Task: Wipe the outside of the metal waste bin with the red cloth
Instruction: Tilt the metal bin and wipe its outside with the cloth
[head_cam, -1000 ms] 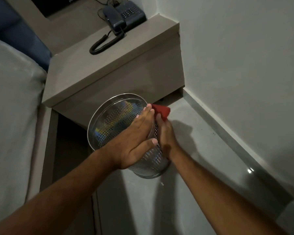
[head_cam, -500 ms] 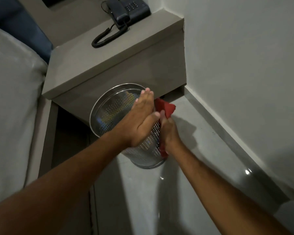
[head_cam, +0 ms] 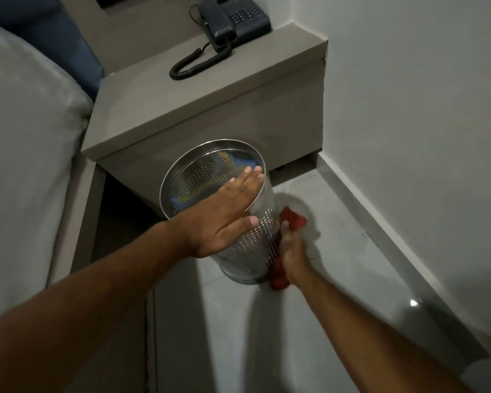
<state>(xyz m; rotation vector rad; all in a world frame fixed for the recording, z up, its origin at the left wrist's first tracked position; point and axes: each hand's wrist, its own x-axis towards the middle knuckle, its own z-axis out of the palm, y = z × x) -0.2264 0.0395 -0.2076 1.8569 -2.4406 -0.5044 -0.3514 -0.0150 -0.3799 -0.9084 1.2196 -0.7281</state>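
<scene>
My left hand (head_cam: 224, 217) lies flat and open across the rim of the perforated metal waste bin (head_cam: 255, 242), fingers stretched over its mouth and thumb down the outer wall, steadying it. My right hand (head_cam: 294, 251) is pressed against the bin's right side, low near its base, fingers closed around the red cloth (head_cam: 294, 221), which bunches out above and below my knuckles. The bin stands on the pale grey floor (head_cam: 338, 279), tilted a little, just in front of the grey bedside shelf (head_cam: 210, 109); on that shelf, behind the bin, sits a dark corded telephone (head_cam: 233, 21). A white wall (head_cam: 423, 109) runs to the right of the bin, and a pale mattress (head_cam: 26, 151) lies to its left. A second ago my right hand and the cloth were up near the rim; now they have slid down the bin's side towards the base.
</scene>
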